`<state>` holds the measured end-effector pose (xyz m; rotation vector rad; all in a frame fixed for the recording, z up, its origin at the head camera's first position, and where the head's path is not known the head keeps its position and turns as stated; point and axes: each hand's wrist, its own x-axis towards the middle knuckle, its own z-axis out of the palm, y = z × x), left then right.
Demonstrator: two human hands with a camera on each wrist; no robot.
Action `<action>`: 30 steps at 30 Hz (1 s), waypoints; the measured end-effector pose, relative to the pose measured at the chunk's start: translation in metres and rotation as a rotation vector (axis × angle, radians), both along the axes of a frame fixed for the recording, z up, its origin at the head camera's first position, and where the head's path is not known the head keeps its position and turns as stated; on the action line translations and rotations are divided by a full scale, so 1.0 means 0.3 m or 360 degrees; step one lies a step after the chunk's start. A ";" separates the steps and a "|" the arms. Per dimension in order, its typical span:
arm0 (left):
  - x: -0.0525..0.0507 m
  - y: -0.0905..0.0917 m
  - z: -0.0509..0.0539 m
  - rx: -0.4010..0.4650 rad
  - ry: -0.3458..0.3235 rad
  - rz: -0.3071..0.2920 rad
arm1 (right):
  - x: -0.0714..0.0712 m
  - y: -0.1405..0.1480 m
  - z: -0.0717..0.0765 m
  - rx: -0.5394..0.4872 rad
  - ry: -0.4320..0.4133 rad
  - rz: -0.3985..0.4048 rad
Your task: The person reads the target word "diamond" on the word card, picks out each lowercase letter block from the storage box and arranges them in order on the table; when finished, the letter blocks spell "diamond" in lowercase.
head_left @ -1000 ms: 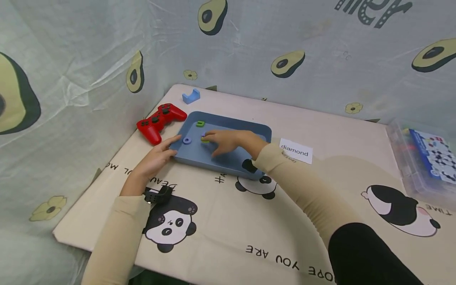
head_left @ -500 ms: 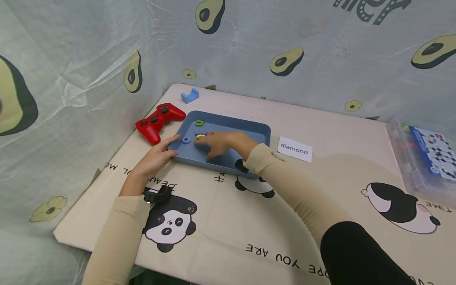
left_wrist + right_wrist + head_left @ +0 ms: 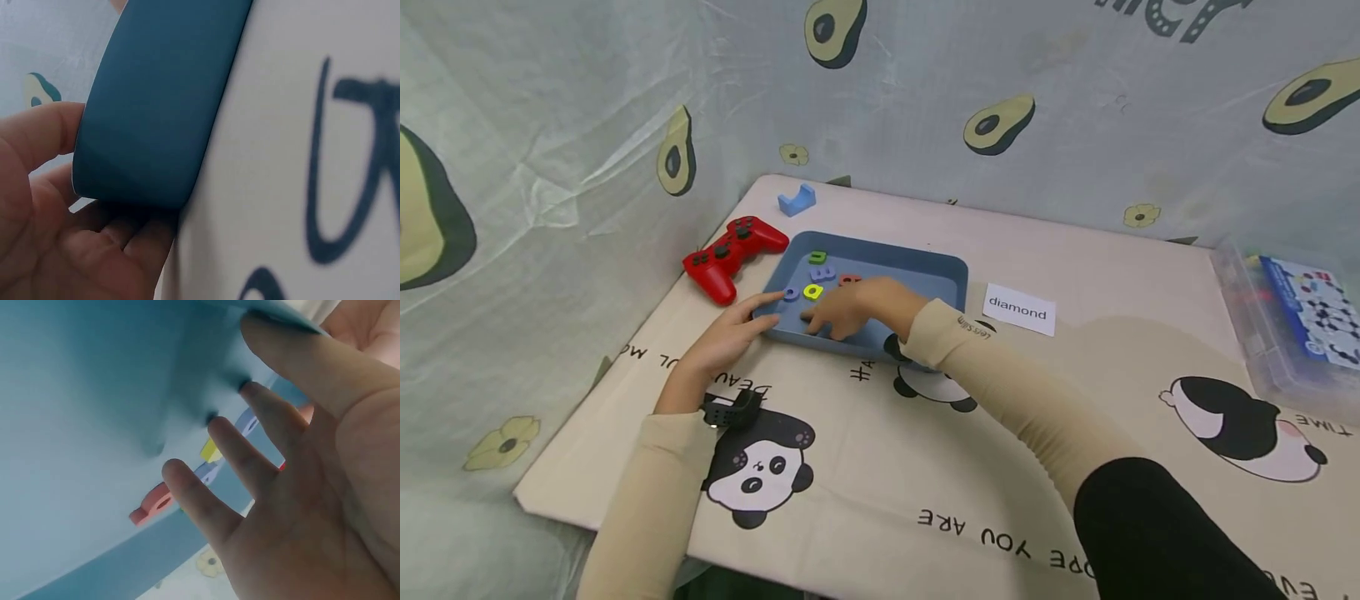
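Observation:
Several small letters lie in a blue tray (image 3: 917,260): a green one (image 3: 817,257), a purple one (image 3: 822,273), a yellow one (image 3: 812,292) and a round purple one (image 3: 791,294). A red letter (image 3: 850,280) is partly covered by my right hand (image 3: 842,307). The right wrist view shows this hand with fingers spread and fairly straight, tips at the tray floor, nothing between them. My left hand (image 3: 721,340) grips the tray's left corner; in the left wrist view some fingers (image 3: 140,240) are curled beneath it.
Left of the tray lies a red game controller (image 3: 733,254), with a light blue curved block (image 3: 797,200) behind it. A white card reading "diamond" (image 3: 1019,309) is right of the tray. A clear plastic box (image 3: 1292,333) stands at the far right.
My right hand has drawn left and toward the tray's near side, off the yellow letter. The yellow, upper purple and red letters have come into view. The left hand keeps its hold.

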<state>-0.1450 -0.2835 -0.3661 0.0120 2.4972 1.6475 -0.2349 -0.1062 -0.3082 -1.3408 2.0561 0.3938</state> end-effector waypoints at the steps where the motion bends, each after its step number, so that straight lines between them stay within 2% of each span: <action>1: 0.000 0.000 0.000 -0.0069 0.0013 -0.0014 | 0.001 0.004 0.002 0.0021 0.0012 0.0001; 4: 0.001 -0.001 -0.003 -0.0189 0.0046 -0.0034 | -0.002 0.024 0.002 0.0062 0.0052 0.0024; 8: -0.001 0.002 -0.009 -0.0226 0.0089 -0.0034 | -0.014 0.074 -0.002 0.0110 0.0113 0.0015; 14: -0.001 0.000 -0.006 -0.0301 0.0101 -0.0023 | -0.034 0.178 -0.011 0.0157 0.0207 -0.0110; 18: 0.001 -0.002 -0.003 -0.0305 0.0094 -0.0029 | -0.040 0.239 -0.029 0.0194 0.0267 -0.0202; 25: 0.006 -0.013 -0.012 -0.0378 0.0115 -0.0048 | -0.046 0.288 -0.043 0.0257 0.0326 -0.0344; 30: 0.004 -0.011 -0.021 -0.0312 0.0151 -0.0047 | -0.067 0.312 -0.046 0.0267 0.0338 -0.0422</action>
